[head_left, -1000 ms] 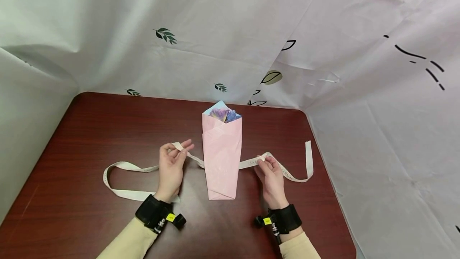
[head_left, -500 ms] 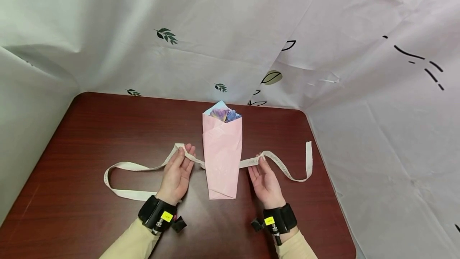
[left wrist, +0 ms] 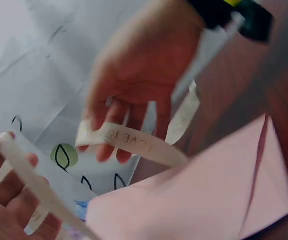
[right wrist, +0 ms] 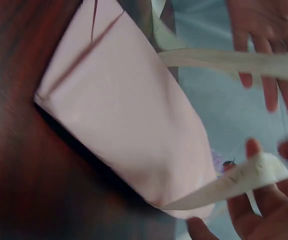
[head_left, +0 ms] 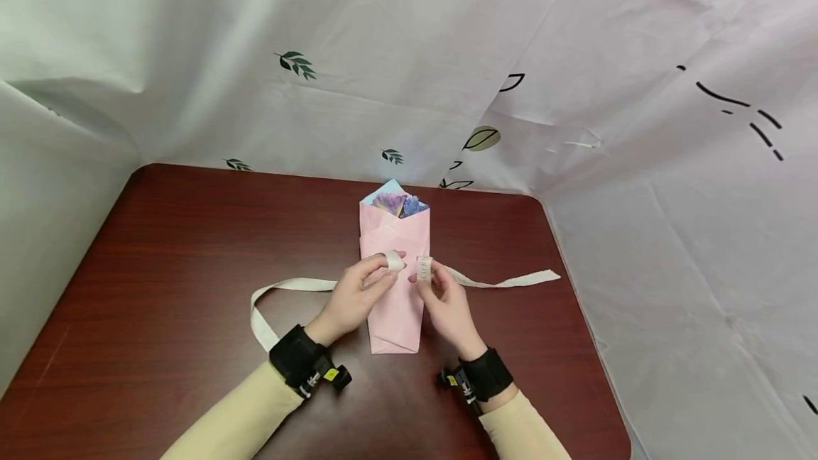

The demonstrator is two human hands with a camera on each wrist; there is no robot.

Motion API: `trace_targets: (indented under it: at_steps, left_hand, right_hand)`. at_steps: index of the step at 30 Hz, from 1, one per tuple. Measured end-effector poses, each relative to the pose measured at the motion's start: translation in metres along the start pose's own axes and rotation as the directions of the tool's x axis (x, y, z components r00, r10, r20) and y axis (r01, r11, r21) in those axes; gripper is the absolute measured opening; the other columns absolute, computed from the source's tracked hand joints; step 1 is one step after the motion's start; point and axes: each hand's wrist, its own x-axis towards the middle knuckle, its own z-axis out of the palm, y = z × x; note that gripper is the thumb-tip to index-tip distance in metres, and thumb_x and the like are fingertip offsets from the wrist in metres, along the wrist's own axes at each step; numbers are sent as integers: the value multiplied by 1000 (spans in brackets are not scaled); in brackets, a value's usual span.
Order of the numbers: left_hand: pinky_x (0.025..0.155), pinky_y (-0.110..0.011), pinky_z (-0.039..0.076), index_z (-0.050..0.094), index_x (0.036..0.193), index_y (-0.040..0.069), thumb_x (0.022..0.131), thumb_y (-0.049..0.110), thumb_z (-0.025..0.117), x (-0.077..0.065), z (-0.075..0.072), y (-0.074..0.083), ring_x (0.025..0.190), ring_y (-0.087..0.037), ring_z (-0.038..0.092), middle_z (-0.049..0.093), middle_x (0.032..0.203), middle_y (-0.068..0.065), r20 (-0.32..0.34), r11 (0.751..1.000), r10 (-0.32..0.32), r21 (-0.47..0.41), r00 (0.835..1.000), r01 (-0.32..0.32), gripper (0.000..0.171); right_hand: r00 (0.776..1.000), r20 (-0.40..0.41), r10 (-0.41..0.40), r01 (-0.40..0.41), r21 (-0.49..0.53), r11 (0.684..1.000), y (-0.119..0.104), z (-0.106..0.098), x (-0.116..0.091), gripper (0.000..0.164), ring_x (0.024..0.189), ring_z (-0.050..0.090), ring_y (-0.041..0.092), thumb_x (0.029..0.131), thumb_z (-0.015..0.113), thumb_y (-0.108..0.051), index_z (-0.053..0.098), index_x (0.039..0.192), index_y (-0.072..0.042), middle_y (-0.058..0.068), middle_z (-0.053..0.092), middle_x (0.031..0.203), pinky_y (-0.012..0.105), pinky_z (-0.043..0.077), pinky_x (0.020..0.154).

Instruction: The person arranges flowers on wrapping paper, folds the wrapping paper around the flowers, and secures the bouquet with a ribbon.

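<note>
A small bouquet (head_left: 395, 318) wrapped in pink paper lies on the table, with purple and blue flowers (head_left: 390, 203) showing at its top. From behind it, a cream ribbon (left wrist: 134, 144) with printed lettering comes up on both sides. My left hand (head_left: 351, 300) pinches one length of the ribbon between thumb and fingers, over the bouquet's left side. Over its right side, my right hand (head_left: 450, 307) pinches the other length. The two hands are close together but apart, both held above the paper. In the right wrist view, the ribbon (right wrist: 223, 192) stretches from the paper's edge to the fingers.
The dark red wooden table (head_left: 192, 233) has rounded far corners. A pale cloth (head_left: 383, 55) with leaf prints hangs behind and beside it. One loose ribbon end trails off to the right, and the other loops at the left beneath the forearm.
Both hands have moved inward from beside the bouquet to above it, bringing the ribbon lengths up and toward each other. The loose ribbon tails have shifted along with them. The bouquet stays in place.
</note>
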Motion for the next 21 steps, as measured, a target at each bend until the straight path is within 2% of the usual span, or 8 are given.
trace_targets:
  at_steps: [2, 5, 7, 10, 13, 16, 18, 21]
  left_hand:
    - [112, -47, 48, 75, 122, 2, 107, 8, 65, 6, -1, 2, 135, -24, 58, 67, 138, -11, 67, 979, 72, 188, 995, -83, 20]
    - [110, -46, 47, 77, 116, 6, 107, 12, 64, 15, -4, 3, 127, -26, 59, 66, 127, -6, 171, 873, 183, 425, 968, -240, 17]
    - [110, -49, 45, 77, 113, 8, 107, 14, 63, 21, -6, 3, 126, -28, 58, 65, 123, -5, 229, 789, 223, 528, 948, -313, 16]
    - [109, -51, 45, 75, 113, 10, 106, 15, 63, 26, -8, 3, 125, -28, 58, 65, 121, -5, 273, 720, 221, 602, 936, -346, 15]
    - [107, -48, 47, 71, 115, 9, 104, 14, 64, 31, -10, 4, 125, -26, 59, 65, 122, -6, 289, 700, 210, 622, 934, -350, 14]
    - [107, -45, 48, 69, 119, 7, 101, 8, 62, 34, -13, 5, 123, -24, 60, 66, 124, -7, 313, 707, 204, 609, 928, -361, 19]
    - [108, -43, 48, 69, 124, 5, 98, 4, 60, 36, -14, 6, 125, -24, 61, 67, 127, -8, 339, 717, 193, 592, 921, -369, 27]
    - [113, -47, 44, 69, 132, 5, 96, 2, 58, 38, -17, 9, 134, -25, 59, 67, 136, -10, 374, 708, 169, 598, 912, -377, 38]
  right_hand:
    - [998, 66, -25, 32, -103, 994, -4, 1, 2, 50, 119, 70, 23, 106, 69, -16, 56, 154, -9, 12, 69, 137, 32, 57, 92]
    - [989, 132, -63, 92, -225, 970, -12, 1, 6, 55, 123, 67, 18, 102, 75, -26, 58, 154, -15, 5, 62, 149, 42, 58, 94]
    - [983, 162, -80, 124, -280, 952, -16, 1, 9, 53, 123, 65, 16, 100, 76, -32, 62, 150, -18, 1, 64, 147, 45, 57, 95]
    - [980, 177, -95, 144, -288, 947, -21, 2, 12, 46, 122, 64, 15, 100, 78, -33, 68, 142, -17, 3, 68, 137, 44, 56, 97]
    - [982, 177, -70, 116, -264, 958, -24, 1, 14, 40, 94, 62, 12, 100, 77, -33, 71, 137, -18, 3, 70, 113, 35, 53, 80]
    - [980, 195, -36, 76, -202, 977, -27, 0, 17, 38, 87, 60, 11, 102, 76, -30, 71, 138, -17, 2, 72, 110, 30, 49, 76]
    - [974, 223, -24, 55, -135, 989, -28, -1, 18, 39, 94, 64, 12, 103, 74, -25, 70, 139, -13, 3, 74, 118, 30, 52, 80]
    - [968, 250, -15, 23, -32, 999, -33, -3, 21, 38, 110, 68, 17, 104, 72, -18, 68, 140, -6, 8, 73, 128, 31, 56, 89]
